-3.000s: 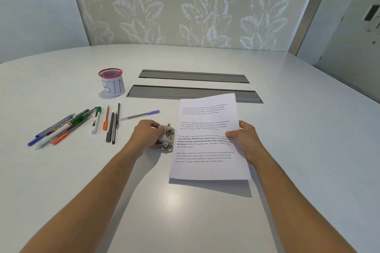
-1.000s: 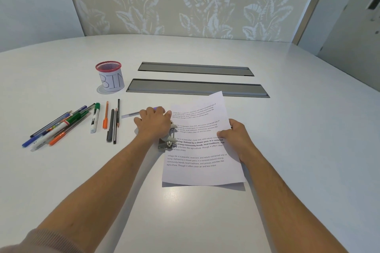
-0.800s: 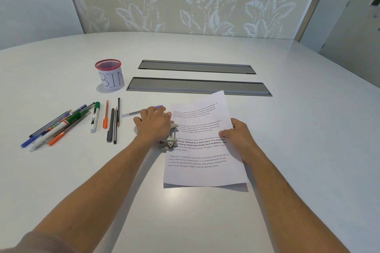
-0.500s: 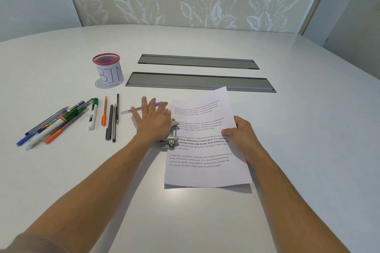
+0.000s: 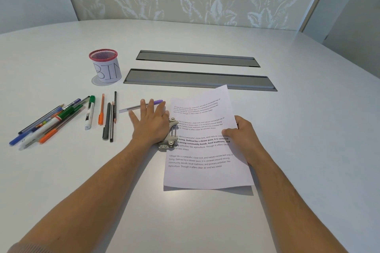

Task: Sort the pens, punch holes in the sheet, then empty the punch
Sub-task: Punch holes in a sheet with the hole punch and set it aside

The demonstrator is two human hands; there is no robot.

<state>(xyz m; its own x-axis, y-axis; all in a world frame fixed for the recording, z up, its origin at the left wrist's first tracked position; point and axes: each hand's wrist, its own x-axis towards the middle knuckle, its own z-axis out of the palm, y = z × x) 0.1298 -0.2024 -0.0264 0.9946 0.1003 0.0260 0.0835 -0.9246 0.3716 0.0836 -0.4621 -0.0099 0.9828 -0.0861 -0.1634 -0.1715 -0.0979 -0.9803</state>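
The left hand lies flat, fingers spread, pressing on the small grey metal hole punch on the white worktop; its grip is open. The right hand pinches the right edge of the printed white paper sheet, whose left edge sits in the punch. Assorted coloured pens lie left, near the red mesh cup labelled BIN.

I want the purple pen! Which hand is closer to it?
Left. The left hand lies flat with its fingers over the purple pen. The right hand is off to the right, gripping the sheet edge.
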